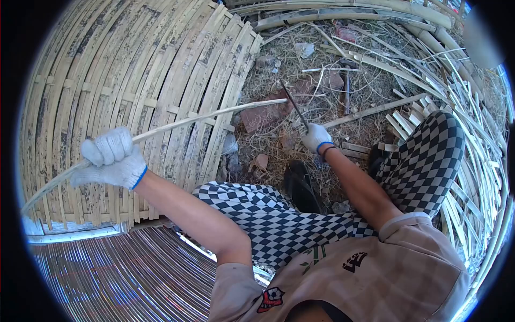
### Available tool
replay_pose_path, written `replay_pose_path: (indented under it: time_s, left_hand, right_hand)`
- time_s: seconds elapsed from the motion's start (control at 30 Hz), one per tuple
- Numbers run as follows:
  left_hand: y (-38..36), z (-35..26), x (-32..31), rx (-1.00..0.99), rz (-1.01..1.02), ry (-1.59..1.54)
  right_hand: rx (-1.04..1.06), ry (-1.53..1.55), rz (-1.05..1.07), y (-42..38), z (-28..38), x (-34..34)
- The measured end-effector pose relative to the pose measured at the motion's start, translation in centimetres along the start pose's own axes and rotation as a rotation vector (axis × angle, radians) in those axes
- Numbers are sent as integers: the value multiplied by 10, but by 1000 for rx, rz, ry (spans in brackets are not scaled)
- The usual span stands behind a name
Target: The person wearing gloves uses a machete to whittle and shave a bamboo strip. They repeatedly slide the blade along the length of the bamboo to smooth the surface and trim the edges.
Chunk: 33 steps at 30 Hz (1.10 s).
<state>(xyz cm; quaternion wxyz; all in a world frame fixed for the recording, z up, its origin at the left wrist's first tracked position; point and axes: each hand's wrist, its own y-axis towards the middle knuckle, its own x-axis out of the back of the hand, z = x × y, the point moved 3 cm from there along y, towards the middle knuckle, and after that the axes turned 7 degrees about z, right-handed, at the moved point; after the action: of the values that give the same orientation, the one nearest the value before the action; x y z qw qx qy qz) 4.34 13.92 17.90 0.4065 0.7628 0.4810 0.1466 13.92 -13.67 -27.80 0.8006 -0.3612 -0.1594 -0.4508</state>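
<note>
Outdoor straw ground (279, 64), both grips (112, 158) fisted.

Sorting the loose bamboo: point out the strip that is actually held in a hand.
The long pale bamboo strip gripped by the gloved left hand, raised across the woven bamboo panel; the other strips lie on the ground.

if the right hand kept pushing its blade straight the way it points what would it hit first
Probably the bamboo strip: the blade in the right hand points up-left, its tip near the strip's end. Depth is unclear.
</note>
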Motion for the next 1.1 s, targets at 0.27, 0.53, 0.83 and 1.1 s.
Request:
replay_pose_path:
  time_s: [0.27,0.53,0.83,1.1]
  left_hand:
    - [7,3,-5,-32,-345,269]
    - [2,1,-13,-48,-472,396]
    - [-8,65,34,-110,-697,497]
    - [8,41,-8,-217,-812,642]
  right_hand:
    - [466,39,-99,-86,139,46]
    - [51,-53,-74,-10,-16,-28]
    - [-75,-141,2,-15,-22,-21]
    - [406,-94,-381,-54,58,46]
